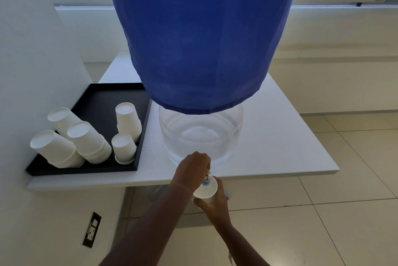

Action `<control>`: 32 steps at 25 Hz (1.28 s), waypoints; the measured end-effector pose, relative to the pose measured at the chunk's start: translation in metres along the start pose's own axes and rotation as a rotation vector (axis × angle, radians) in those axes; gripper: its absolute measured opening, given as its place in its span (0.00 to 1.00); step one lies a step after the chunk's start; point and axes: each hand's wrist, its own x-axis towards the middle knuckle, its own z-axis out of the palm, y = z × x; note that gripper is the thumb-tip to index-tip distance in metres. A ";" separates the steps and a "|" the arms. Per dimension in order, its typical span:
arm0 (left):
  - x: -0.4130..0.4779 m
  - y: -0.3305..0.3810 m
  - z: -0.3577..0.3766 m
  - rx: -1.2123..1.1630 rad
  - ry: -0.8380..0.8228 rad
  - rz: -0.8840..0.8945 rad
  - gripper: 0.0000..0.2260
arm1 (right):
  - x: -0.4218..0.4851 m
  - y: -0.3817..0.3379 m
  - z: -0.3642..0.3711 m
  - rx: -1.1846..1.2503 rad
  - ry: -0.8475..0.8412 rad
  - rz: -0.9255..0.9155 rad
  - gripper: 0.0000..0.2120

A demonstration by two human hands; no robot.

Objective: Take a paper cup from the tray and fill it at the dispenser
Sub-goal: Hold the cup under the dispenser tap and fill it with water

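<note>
A large water dispenser jar [201, 134], clear at the bottom and wrapped in a blue cover [200, 35], stands on the white table [290, 136]. My left hand [192, 170] is closed on the tap [207, 176] at the jar's front, over the table edge. Just below the tap, my right hand [215, 204] holds a white paper cup [205, 189] upright, its mouth under the blue-ringed spout. The black tray [97, 102] on the left carries several stacks of upturned white cups [90, 141]. Whether water flows I cannot tell.
A white wall runs along the left of the tray. A black wall socket [92, 229] sits below the table. Beige floor tiles [323, 212] spread to the right and under the table edge.
</note>
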 end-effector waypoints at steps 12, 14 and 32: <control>0.000 0.003 -0.002 -0.029 -0.014 -0.032 0.06 | 0.001 0.001 0.000 0.022 -0.001 -0.015 0.30; -0.001 0.004 -0.002 -0.031 -0.012 -0.034 0.06 | 0.001 0.002 0.000 0.016 0.001 -0.018 0.30; 0.004 -0.001 -0.006 -0.122 -0.030 -0.044 0.07 | -0.005 -0.003 -0.006 0.051 0.008 -0.041 0.28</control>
